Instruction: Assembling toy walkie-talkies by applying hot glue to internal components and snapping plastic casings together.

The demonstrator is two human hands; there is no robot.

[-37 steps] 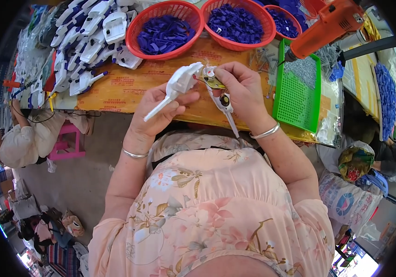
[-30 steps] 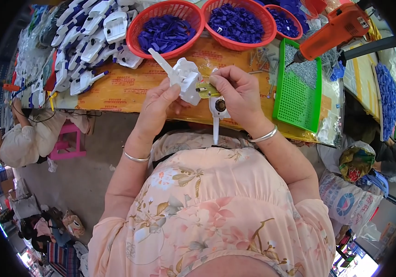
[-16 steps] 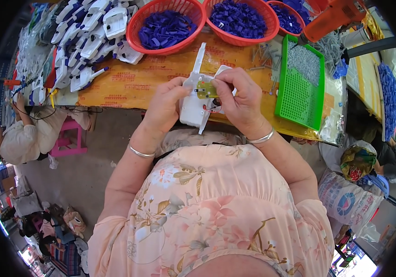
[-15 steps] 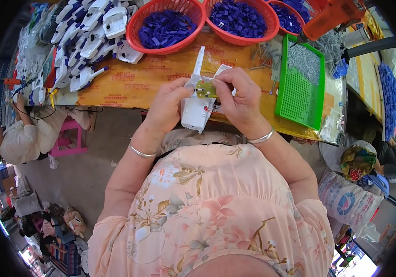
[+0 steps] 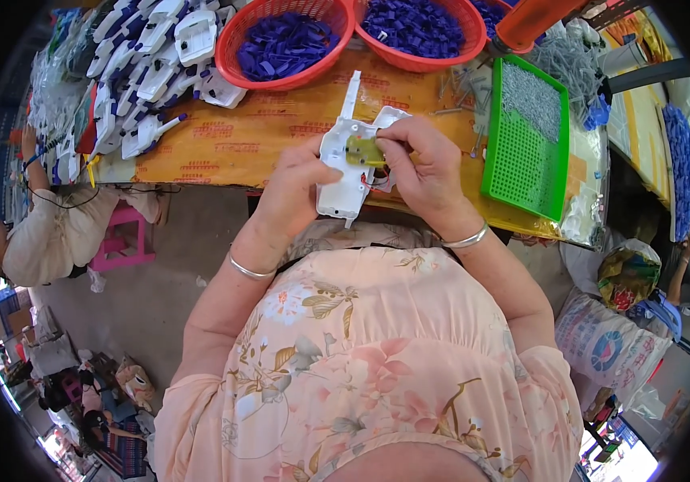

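A white plastic half-shell housing (image 5: 337, 198) with a narrow handle stub is held over the table's near edge. My left hand (image 5: 290, 183) is closed round its left side, the thumb lying across the shell. Between the thumb and fingers of my right hand (image 5: 429, 170) is a small yellow-green circuit board (image 5: 363, 151), tilted above the shell's inside. Red wires (image 5: 371, 183) run by the board's lower edge. Another white piece (image 5: 391, 118) shows partly behind my right fingers; how it joins the shell is hidden.
Red baskets (image 5: 228, 60) of blue plastic parts stand at the back. A heap of white-and-blue housings (image 5: 152, 88) lies at the left. On the right are a green tray (image 5: 513, 165) of small screws and an orange power tool (image 5: 531, 28). A co-worker (image 5: 47, 237) sits at far left.
My right hand has lifted and tilted the circuit board off the shell, baring more of its inside. My left thumb has slid down from the board onto the shell.
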